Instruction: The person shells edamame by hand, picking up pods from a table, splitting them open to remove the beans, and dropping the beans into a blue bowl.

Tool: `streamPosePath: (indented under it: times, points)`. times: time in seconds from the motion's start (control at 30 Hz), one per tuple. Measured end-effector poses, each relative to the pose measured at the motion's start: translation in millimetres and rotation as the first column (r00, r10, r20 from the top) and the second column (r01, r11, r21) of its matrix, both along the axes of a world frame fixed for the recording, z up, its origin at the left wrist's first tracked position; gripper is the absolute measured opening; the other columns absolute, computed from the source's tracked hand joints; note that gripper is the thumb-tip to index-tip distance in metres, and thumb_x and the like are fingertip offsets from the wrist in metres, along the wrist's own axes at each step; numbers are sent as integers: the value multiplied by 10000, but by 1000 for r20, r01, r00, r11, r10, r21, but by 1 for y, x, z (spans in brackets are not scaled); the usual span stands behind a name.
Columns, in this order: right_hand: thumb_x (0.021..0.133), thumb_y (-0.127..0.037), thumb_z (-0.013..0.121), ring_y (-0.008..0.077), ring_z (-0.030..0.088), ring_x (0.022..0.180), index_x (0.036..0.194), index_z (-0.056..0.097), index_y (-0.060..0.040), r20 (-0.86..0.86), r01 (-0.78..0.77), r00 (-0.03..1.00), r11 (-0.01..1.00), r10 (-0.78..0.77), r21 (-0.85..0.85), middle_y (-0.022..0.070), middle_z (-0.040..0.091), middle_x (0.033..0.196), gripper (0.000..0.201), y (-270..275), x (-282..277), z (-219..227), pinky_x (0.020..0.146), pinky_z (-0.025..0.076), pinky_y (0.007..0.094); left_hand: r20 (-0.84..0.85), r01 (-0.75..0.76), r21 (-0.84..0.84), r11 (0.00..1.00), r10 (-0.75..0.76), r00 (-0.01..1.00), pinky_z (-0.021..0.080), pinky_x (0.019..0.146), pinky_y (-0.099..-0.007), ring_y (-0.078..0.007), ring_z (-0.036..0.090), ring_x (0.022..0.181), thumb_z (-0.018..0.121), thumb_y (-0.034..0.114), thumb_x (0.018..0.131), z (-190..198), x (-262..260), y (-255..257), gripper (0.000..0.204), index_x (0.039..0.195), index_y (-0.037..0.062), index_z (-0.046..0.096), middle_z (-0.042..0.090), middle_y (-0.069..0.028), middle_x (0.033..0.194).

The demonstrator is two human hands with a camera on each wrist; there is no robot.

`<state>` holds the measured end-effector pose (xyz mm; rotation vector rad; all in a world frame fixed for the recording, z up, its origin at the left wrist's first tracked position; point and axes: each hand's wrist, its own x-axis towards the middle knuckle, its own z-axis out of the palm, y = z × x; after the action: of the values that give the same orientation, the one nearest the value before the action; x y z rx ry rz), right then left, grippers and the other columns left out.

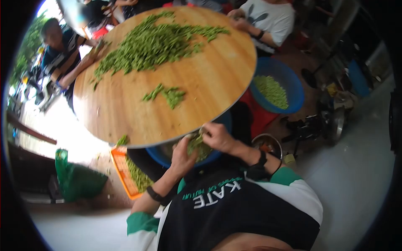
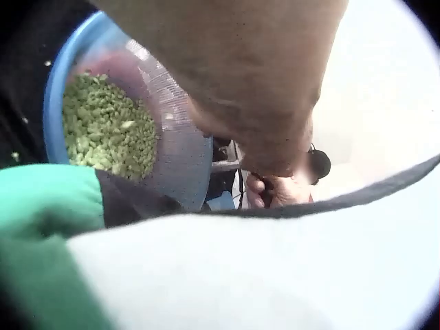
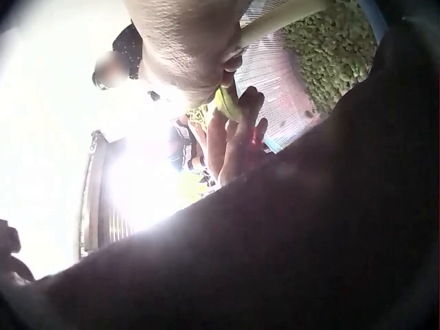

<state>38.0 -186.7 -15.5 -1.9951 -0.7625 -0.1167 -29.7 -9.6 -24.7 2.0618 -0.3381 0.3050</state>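
Both my hands meet over a blue basin [image 1: 157, 155] at the near edge of the round wooden table. In the right wrist view a green bean pod [image 3: 227, 104] lies between the fingertips of the two hands. My right hand [image 1: 217, 137] pinches it from one side, thumb and fingers bent. My left hand [image 1: 182, 158] has its fingers curled at the pod's other side. Pale green shelled beans [image 2: 110, 130] lie in the basin below, seen in the left wrist view.
A large heap of green pods [image 1: 153, 44] covers the back of the table [image 1: 125, 104], with a small cluster [image 1: 171, 96] nearer. A second blue basin [image 1: 295, 102] of beans stands right, an orange tray [image 1: 119, 167] and green bag [image 1: 81, 180] left. Other people sit around the table.
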Motion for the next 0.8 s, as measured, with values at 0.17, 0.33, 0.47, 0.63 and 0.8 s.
streamPosePath:
  times: [0.17,0.33,0.47,0.63,0.8]
  points:
    - [804,-25,612,130,580,645,901,585,-2,-173,-66,982,993,82,95,117,604,737,103,14,-17,2,569,461,295,-184,-94,-385,918,23,983,471,642,-281,-187,598,714,653,-15,802,2,-22,15,183,970,-2,583,621,-118,831]
    - [774,-76,692,288,601,714,870,570,3,-11,-187,982,981,188,43,142,592,795,174,16,-14,15,618,474,352,3,-168,268,949,174,985,485,671,-391,-339,595,776,588,-56,752,75,-51,91,193,930,13,618,579,-144,834]
    - [780,-84,725,223,614,759,947,636,-6,147,-243,959,970,244,-27,119,651,888,204,17,-12,15,648,488,319,112,-280,798,533,325,939,468,836,-415,-327,557,994,582,-6,769,94,-43,142,252,1011,40,635,599,-131,978]
    - [802,-125,702,263,606,739,954,618,10,-80,-248,965,968,249,32,130,614,813,220,23,-13,20,654,488,329,268,-389,529,754,287,920,459,831,-413,-359,552,953,577,43,795,68,90,146,184,965,37,647,605,-161,937]
    - [874,-133,628,202,611,699,1103,572,37,-367,-171,904,972,221,164,121,609,773,291,16,-15,17,640,482,309,143,-492,512,705,495,857,461,820,-425,-375,561,945,618,101,801,18,182,145,152,928,25,653,594,-176,940]
